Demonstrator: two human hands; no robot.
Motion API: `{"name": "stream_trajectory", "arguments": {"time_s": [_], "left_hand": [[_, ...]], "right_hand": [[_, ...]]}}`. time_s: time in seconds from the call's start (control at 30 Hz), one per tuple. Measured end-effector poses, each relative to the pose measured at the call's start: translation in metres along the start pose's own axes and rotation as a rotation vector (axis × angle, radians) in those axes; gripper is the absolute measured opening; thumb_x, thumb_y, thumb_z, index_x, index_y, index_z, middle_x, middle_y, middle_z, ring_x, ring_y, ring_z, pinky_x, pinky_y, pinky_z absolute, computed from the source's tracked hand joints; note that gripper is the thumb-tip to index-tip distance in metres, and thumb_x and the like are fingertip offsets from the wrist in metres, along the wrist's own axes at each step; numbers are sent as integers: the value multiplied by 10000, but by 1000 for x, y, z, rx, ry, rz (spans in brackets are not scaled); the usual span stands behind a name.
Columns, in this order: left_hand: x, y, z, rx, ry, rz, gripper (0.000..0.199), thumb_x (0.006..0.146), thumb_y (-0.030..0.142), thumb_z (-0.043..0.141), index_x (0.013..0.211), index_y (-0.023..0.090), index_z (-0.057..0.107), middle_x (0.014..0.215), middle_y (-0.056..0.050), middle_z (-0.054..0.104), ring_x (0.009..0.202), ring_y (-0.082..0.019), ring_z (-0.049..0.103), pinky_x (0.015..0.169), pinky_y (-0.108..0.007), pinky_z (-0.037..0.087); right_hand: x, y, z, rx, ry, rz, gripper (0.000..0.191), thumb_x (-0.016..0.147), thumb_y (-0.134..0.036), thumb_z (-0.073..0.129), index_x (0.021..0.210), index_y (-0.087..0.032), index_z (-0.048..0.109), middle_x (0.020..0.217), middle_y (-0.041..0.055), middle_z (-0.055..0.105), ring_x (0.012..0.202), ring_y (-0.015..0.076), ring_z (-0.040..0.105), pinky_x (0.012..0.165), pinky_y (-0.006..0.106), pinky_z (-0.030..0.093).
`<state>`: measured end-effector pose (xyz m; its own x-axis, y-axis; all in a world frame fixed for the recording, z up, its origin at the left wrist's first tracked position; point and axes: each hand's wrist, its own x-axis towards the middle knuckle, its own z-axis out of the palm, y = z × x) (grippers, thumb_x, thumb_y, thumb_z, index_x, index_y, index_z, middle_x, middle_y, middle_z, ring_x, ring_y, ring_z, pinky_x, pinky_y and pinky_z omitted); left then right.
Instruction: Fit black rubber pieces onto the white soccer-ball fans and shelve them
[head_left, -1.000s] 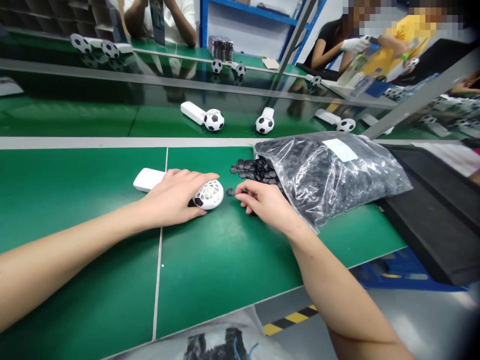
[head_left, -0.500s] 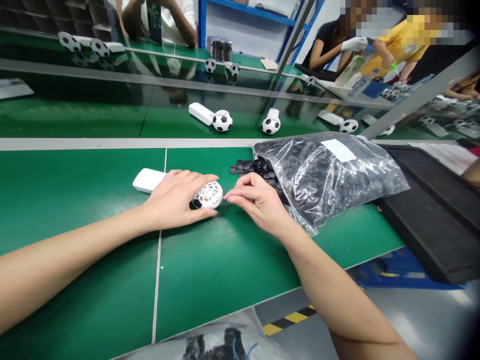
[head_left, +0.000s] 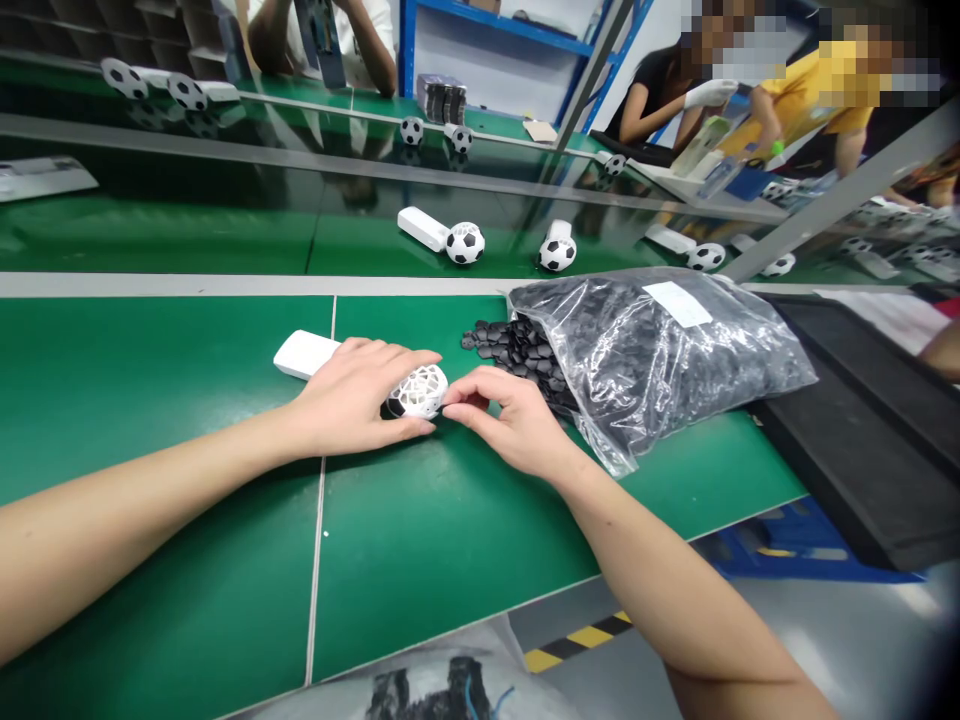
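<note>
My left hand point(head_left: 364, 395) is wrapped over a white device with a ball-shaped end point(head_left: 421, 390), whose white lattice shows past my fingers with a black patch low on its left. The device's flat white handle point(head_left: 304, 354) sticks out behind the hand on the green table point(head_left: 420, 540). At the ball's right side, my right hand point(head_left: 506, 410) pinches something dark and tiny, mostly hidden by the fingertips. Small black pieces point(head_left: 525, 350) spill from the mouth of a clear plastic bag point(head_left: 660, 350) just beyond my right hand.
Behind a pale rail point(head_left: 225, 286), finished-looking football devices point(head_left: 465, 243) point(head_left: 557, 246) lie on a green belt point(head_left: 225, 235). A black tray point(head_left: 862, 430) stands at the right. Other people sit or stand across the line.
My right hand has moved slightly left, bringing its pinched fingertips against the ball. Devices on the near belt have shifted right, while those on the far side have shifted slightly left.
</note>
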<state>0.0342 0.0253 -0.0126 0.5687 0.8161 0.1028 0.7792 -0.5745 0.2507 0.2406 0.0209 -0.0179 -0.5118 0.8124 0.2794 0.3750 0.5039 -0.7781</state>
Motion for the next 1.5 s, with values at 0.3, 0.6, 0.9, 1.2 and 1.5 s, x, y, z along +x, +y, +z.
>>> {"name": "stream_trajectory", "arguments": {"time_s": [0.3, 0.6, 0.9, 1.2, 1.5], "left_hand": [[0, 3, -1, -53, 31, -45, 602, 755, 610, 473, 1229, 240, 461, 1177, -52, 583, 1049, -264, 517, 912, -410, 323], [5, 10, -2, -135, 54, -131, 541, 709, 564, 548, 1144, 243, 527, 1087, -24, 629, 960, -261, 552, 865, -412, 354], [4, 14, 2, -177, 109, -124, 506, 715, 502, 565, 1122, 201, 553, 1074, -42, 637, 934, -254, 554, 848, -404, 392], [5, 1, -14, -246, -126, -63, 634, 682, 488, 609, 1227, 199, 466, 1212, -84, 546, 1161, -302, 437, 975, -459, 336], [-17, 11, -3, -145, -8, -214, 609, 754, 595, 509, 1253, 254, 436, 1333, -103, 423, 1326, -347, 146, 1038, -600, 112]], "right_hand": [[7, 4, 14, 129, 53, 88, 93, 704, -200, 683, 704, -177, 593, 762, -15, 510, 686, 93, 484, 643, 226, 425], [13, 10, 12, 269, 1, 254, 197, 682, -236, 676, 775, -181, 512, 788, -27, 497, 607, 65, 448, 601, 218, 413], [11, 5, 17, 230, 12, 243, 178, 700, -248, 644, 760, -188, 488, 748, -36, 497, 618, 74, 465, 605, 219, 423], [13, 17, 7, 29, 91, 120, 107, 756, -259, 619, 791, -183, 552, 775, -13, 570, 700, 100, 521, 685, 242, 439], [10, 17, 6, -576, -91, 150, 130, 824, -205, 562, 893, -187, 670, 899, 69, 621, 876, 201, 549, 741, 311, 429]]}}
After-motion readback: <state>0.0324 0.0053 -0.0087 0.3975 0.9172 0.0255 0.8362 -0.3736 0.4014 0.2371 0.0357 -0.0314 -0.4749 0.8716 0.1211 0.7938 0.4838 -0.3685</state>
